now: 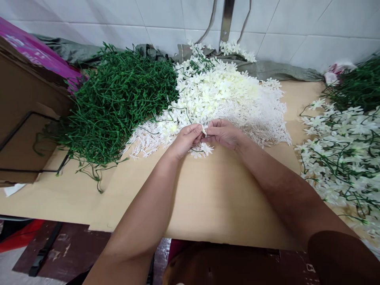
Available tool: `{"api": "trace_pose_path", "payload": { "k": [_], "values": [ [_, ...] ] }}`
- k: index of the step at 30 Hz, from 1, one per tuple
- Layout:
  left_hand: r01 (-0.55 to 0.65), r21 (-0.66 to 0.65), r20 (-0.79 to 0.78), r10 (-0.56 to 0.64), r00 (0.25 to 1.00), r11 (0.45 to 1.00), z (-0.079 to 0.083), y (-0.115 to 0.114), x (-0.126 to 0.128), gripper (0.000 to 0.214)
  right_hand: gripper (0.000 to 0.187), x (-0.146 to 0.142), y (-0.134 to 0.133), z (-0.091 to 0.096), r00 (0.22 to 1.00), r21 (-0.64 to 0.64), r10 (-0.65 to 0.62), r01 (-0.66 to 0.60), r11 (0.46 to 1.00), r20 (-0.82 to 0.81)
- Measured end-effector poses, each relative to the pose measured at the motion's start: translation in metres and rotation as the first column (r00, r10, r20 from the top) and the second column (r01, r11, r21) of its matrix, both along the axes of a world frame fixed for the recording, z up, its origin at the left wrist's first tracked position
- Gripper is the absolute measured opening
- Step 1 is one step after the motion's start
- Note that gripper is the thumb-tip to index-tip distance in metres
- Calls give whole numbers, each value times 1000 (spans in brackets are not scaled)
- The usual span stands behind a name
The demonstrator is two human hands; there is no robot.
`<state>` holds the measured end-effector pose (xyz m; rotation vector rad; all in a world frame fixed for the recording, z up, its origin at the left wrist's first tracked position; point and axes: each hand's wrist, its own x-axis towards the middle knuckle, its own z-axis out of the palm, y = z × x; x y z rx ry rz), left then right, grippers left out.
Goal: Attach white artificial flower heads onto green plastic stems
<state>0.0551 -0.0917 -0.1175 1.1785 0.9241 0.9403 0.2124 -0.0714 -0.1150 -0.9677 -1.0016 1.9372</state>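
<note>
Two bare hands, centre of the frame, meet over one small creamy-white petal piece point(204, 131). The left hand point(187, 138) has thumb and forefinger pinched on it; the right hand point(222, 132) comes in from the other side, thumb and fingertips clamped on it too. Any stem inside those fingers is hidden from me. Just below them, one open white artificial flower point(206, 149) lies on the tan board tabletop point(208, 202).

Now the heaps! Two of green plastic stems: a big tangled mound point(118, 99) at upper left, a smaller dark-green pile point(360, 85) at the upper right edge. Two of white blossoms: one loose flower heap point(213, 85) at upper centre, right behind the hands, and one heap of white flowers on green stems point(344, 154) along the right side. Too many pieces to count in any of them. One spread of thin white strands point(255, 122) fans out beside the right hand.

Far left, one brown cardboard box point(26, 103), one black wire frame point(26, 170) beside it, one strip of purple plastic point(38, 49) above. Two thin grey cables point(212, 18) run down the white tiled wall point(166, 16), flanking one metal strip point(227, 19), top centre.
</note>
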Motion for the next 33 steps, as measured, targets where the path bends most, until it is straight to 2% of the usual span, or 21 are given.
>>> {"api": "trace_pose_path", "payload": {
  "k": [4,8,13,16,19,22,25,30,33],
  "values": [
    [-22,-2,40,22,999,1000,-1,2,-3,54,37,4,1,4,998,55,-51,49,997,37],
    [-59,20,5,59,998,998,-4,3,-3,56,35,1,-1,3,992,66,-71,64,996,102],
    [-86,-21,-27,85,996,996,-5,3,1,51,28,-10,-6,-2,955,113,-128,101,988,266],
    [-107,-73,-17,106,994,992,-1,2,4,47,32,-11,-8,0,966,103,-138,118,988,218],
    [-124,-132,40,130,991,983,4,0,6,44,37,-5,-7,3,990,110,-57,43,993,129],
    [-113,-116,72,121,990,987,7,0,6,44,40,2,-6,5,996,114,-37,27,993,85],
    [-94,-87,70,100,993,992,6,1,4,45,39,2,-6,5,992,128,-70,55,990,108],
    [-81,-32,32,82,996,996,0,3,2,47,22,-6,-10,3,948,250,-173,105,963,269],
    [-43,10,-12,43,999,999,-4,4,0,49,11,-4,-12,11,872,401,-254,74,913,419]
  ]
}}
